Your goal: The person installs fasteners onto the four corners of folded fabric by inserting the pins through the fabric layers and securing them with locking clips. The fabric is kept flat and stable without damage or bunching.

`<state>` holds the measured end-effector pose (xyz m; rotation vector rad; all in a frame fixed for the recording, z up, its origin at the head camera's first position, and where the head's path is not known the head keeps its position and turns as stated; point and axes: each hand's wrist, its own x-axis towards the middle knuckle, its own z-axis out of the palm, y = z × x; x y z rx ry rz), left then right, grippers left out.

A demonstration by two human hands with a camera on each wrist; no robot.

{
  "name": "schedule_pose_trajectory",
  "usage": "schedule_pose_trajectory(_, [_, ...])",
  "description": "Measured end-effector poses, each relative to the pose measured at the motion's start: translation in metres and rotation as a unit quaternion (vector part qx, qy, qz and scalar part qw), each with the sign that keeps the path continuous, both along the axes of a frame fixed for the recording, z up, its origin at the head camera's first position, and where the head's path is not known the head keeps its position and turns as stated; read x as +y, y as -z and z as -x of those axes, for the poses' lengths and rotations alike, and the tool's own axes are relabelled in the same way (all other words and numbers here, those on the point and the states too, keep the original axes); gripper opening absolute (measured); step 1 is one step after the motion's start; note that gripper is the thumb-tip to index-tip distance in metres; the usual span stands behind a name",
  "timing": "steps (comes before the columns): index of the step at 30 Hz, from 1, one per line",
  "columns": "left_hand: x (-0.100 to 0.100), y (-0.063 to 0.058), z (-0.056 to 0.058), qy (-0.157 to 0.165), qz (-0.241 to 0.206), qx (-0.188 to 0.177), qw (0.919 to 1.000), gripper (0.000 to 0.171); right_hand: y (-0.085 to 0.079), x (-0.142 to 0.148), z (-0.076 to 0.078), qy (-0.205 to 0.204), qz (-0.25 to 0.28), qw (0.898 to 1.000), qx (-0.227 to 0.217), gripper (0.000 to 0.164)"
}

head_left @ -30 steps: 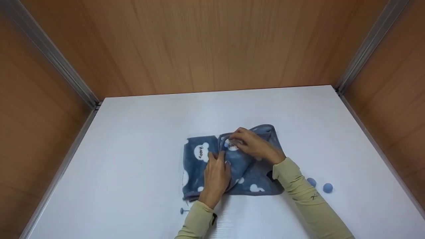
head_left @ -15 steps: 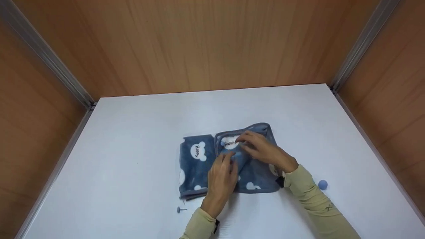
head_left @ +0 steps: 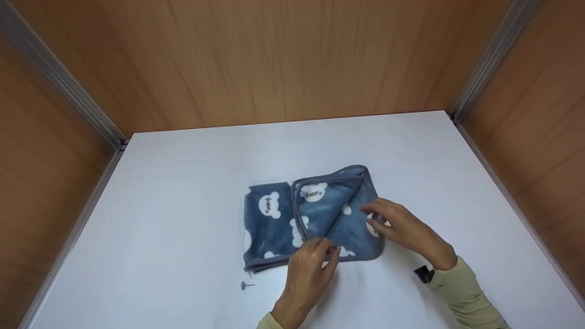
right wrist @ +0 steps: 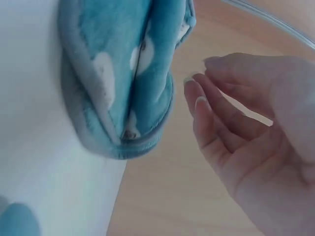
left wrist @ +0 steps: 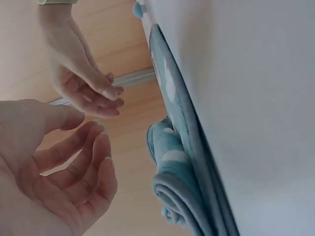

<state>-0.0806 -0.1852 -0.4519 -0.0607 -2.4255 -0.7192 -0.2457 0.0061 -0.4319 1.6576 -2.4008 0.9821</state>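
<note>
Head view: left hand (head_left: 310,270), right hand (head_left: 406,227) (loosely curled, holding nothing) above edges of blanket (head_left: 270,232); table (head_left: 183,201) spreads around.

The blanket (head_left: 314,219) in the middle of the frame looks slate blue from the head and teal from both wrists, scattered with white bear-head shapes, some lettered "Happy" in black. Its edging is a duller grey-blue. The pin (head_left: 243,285) at the lower middle is blue-grey, the table (head_left: 183,219) white. At lower right, the sleeve (head_left: 470,292) is plain pale olive, the small block (head_left: 424,274) beside it black. Across the top, the wall (head_left: 274,59) is orange-brown with streaky wood grain.
</note>
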Motion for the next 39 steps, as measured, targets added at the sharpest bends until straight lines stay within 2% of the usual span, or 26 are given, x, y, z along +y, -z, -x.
schedule_pose_trajectory(5, [-0.006,0.007,-0.014,-0.012,0.023,-0.009,0.9996,0.010,0.004,0.014,-0.009,0.030,-0.037,0.999,-0.024,0.028])
schedule_pose_trajectory(10, [-0.017,0.012,-0.029,-0.032,0.037,-0.018,0.9986,0.011,0.010,0.021,-0.014,0.069,-0.077,0.992,-0.072,0.021])
schedule_pose_trajectory(15, [-0.032,0.011,-0.045,-0.078,0.041,-0.048,0.9950,0.016,0.017,0.024,-0.018,0.078,-0.097,0.985,-0.119,0.024])
schedule_pose_trajectory(18, [-0.040,0.009,-0.052,-0.123,0.039,-0.093,0.9872,0.025,0.018,0.025,-0.019,0.089,-0.108,0.980,-0.141,0.022])
schedule_pose_trajectory(23, [-0.050,0.002,-0.060,-0.183,0.012,-0.179,0.9666,0.036,0.022,0.028,-0.017,0.094,-0.118,0.974,-0.169,0.019])
schedule_pose_trajectory(28, [-0.058,-0.002,-0.067,-0.204,0.004,-0.215,0.9551,0.039,0.025,0.031,-0.013,0.084,-0.112,0.974,-0.176,0.021])
schedule_pose_trajectory(33, [-0.062,-0.002,-0.070,-0.217,-0.009,-0.265,0.9394,0.039,0.028,0.033,-0.012,0.067,-0.101,0.976,-0.183,0.019])
schedule_pose_trajectory(39, [-0.062,0.003,-0.074,-0.227,-0.038,-0.301,0.9256,0.030,0.031,0.033,-0.012,0.052,-0.073,0.980,-0.177,0.014])
